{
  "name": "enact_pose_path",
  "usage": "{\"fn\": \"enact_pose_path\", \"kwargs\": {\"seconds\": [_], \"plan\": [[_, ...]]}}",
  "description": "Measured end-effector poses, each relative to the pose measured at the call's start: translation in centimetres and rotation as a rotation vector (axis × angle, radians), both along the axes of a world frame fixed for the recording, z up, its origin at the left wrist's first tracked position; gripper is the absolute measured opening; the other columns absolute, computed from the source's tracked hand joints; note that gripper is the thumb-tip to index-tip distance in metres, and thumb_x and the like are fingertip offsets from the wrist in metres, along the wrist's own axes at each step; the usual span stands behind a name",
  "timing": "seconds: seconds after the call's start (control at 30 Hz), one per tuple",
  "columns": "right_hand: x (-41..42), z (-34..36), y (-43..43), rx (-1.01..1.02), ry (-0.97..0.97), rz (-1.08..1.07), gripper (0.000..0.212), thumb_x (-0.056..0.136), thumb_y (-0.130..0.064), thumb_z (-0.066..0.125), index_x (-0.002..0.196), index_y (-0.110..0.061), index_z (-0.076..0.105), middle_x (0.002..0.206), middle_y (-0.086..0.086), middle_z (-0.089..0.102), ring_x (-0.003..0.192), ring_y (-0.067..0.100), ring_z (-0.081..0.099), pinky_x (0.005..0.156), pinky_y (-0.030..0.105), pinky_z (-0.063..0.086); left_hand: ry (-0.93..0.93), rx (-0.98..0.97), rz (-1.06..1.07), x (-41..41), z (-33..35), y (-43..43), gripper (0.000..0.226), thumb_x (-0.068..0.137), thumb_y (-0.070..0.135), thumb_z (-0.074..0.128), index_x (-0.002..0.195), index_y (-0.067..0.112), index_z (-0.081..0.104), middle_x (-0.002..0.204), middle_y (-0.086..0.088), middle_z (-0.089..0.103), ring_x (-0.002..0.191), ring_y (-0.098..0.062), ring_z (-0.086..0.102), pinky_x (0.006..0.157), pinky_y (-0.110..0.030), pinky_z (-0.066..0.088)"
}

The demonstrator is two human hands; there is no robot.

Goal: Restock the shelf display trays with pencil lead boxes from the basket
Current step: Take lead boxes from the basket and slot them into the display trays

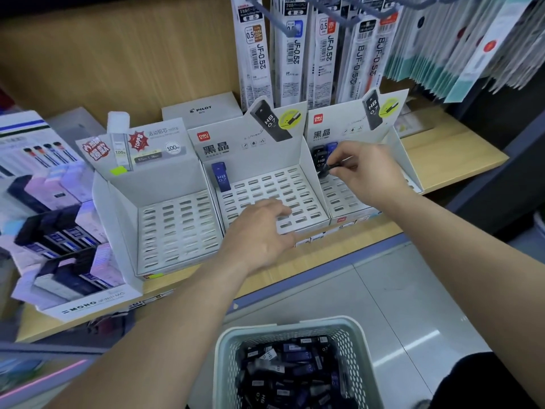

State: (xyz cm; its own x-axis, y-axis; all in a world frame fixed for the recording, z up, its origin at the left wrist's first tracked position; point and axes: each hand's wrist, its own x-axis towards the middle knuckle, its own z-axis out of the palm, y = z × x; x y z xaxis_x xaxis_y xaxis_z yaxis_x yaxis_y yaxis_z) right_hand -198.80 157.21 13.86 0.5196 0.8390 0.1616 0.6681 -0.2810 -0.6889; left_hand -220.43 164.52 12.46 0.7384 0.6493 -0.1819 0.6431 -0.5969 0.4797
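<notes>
Three white slotted display trays stand side by side on the wooden shelf: a left tray [165, 231], a middle tray [295, 184] and a right tray [404, 154]. One blue lead box [219, 176] stands in the middle tray's back left slot. My right hand [368, 169] pinches a black lead box [334, 166] at the back left of the right tray, beside a black box [319, 159] and a blue one [331, 147] standing there. With relaxed fingers, my left hand [259, 231] rests on the middle tray's front edge. A grey-green basket [227, 349] on the floor holds several dark lead boxes [295, 370].
Hanging refill packs [309, 48] fill the wall above the trays. A box of eraser-like items [59, 231] sits left of the trays on the shelf [448, 154]. A white Pilot box [203, 109] stands behind the trays. Grey tiled floor [398, 290] lies below.
</notes>
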Motion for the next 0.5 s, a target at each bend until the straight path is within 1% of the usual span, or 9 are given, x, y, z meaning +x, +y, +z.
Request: {"fn": "enact_pose_path", "kwargs": {"seconds": [0.07, 0.13, 0.23, 0.3, 0.43, 0.5], "plan": [[0.1, -0.3, 0.0, 0.003, -0.03, 0.0, 0.017, 0.091, -0.006, 0.068, 0.091, -0.023, 0.069, 0.081, -0.01, 0.066, 0.081, 0.011, 0.067, 0.06, 0.001, 0.04, -0.009, -0.01, 0.005, 0.0, 0.0, 0.0, 0.052, 0.091, 0.043, 0.067, 0.14, 0.03, 0.054, 0.155, 0.014, 0.039, 0.141, -0.011, 0.036, 0.113, -0.029, 0.029], [0.1, -0.6, 0.2, 0.05, -0.064, -0.028, 0.015, 0.093, -0.007, 0.065, 0.099, -0.018, 0.073, 0.085, -0.003, 0.068, 0.08, 0.014, 0.066, 0.063, 0.002, 0.041, -0.016, -0.018, 0.013, 0.0, 0.1, 0.1, 0.052, 0.091, 0.043, 0.068, 0.139, 0.03, 0.054, 0.153, 0.014, 0.042, 0.138, -0.01, 0.04, 0.11, -0.028, 0.031], [0.1, -1.4, 1.0, 0.088, -0.171, -0.019, 0.021, 0.095, -0.006, 0.061, 0.109, -0.014, 0.074, 0.102, 0.007, 0.072, 0.087, 0.022, 0.067, 0.078, 0.016, 0.043, -0.03, -0.028, 0.023, -0.1, 0.3, 0.0, 0.052, 0.09, 0.043, 0.069, 0.139, 0.03, 0.054, 0.149, 0.013, 0.047, 0.135, -0.01, 0.044, 0.108, -0.028, 0.034], [0.1, -2.1, 1.4, 0.058, -0.201, 0.001, 0.026, 0.095, -0.006, 0.06, 0.115, -0.014, 0.073, 0.11, 0.011, 0.069, 0.09, 0.025, 0.066, 0.081, 0.019, 0.041, -0.054, -0.044, 0.037, -0.1, 0.5, -0.1, 0.052, 0.09, 0.042, 0.07, 0.138, 0.031, 0.054, 0.146, 0.012, 0.05, 0.133, -0.011, 0.046, 0.109, -0.03, 0.037], [0.2, -2.4, 1.4, 0.037, -0.192, 0.004, 0.031, 0.094, -0.009, 0.062, 0.124, -0.016, 0.069, 0.11, 0.012, 0.064, 0.091, 0.026, 0.066, 0.085, 0.024, 0.046, -0.079, -0.045, 0.051, -0.6, 0.9, -0.2, 0.051, 0.089, 0.041, 0.071, 0.136, 0.031, 0.056, 0.143, 0.008, 0.052, 0.13, -0.014, 0.048, 0.107, -0.031, 0.039], [0.0, -1.6, 0.7, 0.053, -0.2, 0.004, 0.033, 0.092, -0.013, 0.066, 0.126, -0.016, 0.068, 0.108, 0.008, 0.062, 0.089, 0.023, 0.066, 0.086, 0.03, 0.051, -0.083, -0.032, 0.043, -1.2, 1.3, -0.2, 0.049, 0.089, 0.041, 0.071, 0.135, 0.031, 0.057, 0.142, 0.007, 0.053, 0.129, -0.015, 0.049, 0.107, -0.032, 0.039]]}}
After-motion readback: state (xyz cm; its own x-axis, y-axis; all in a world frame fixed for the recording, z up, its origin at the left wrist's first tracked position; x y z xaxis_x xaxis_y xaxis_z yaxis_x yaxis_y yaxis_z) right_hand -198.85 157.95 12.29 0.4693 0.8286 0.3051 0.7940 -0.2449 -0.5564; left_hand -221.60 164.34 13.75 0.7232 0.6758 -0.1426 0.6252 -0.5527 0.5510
